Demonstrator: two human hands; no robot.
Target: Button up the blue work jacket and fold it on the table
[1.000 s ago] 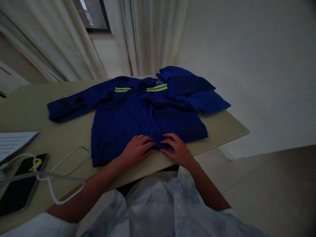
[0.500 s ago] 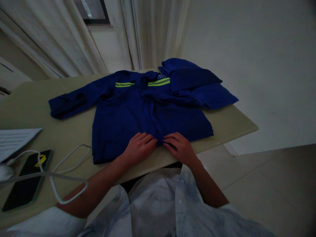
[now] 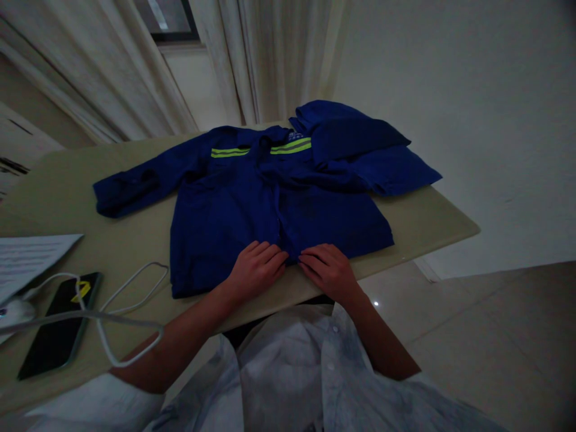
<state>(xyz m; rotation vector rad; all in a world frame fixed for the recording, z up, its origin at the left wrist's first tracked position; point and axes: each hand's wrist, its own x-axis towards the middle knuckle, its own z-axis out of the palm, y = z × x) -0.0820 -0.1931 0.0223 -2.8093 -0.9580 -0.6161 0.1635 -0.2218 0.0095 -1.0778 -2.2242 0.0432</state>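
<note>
A dark blue work jacket (image 3: 225, 210) with yellow-green and grey stripes across the chest lies front up before me, its collar at the far side. My left hand (image 3: 258, 264) is closed on the bottom hem, just left of the front opening. On the other side of the opening, my right hand (image 3: 327, 270) pinches the hem too, a short gap from the left. The fingertips of both are partly hidden in the cloth. One sleeve (image 3: 135, 186) stretches out to the left. At the upper right lies folded blue cloth (image 3: 360, 144); whether it is all the other sleeve I cannot tell.
The jacket rests on a table with a pale yellowish top (image 3: 135, 240). A dark phone (image 3: 56, 336), a white cable (image 3: 135, 309) and printed paper (image 3: 31, 258) lie at the left. Beyond the table hang curtains (image 3: 279, 66), with a white wall (image 3: 450, 108) at the right.
The view has shifted slightly, so the table and phone appear a little further right. Both hands stay at the jacket's hem, with hardly any movement.
</note>
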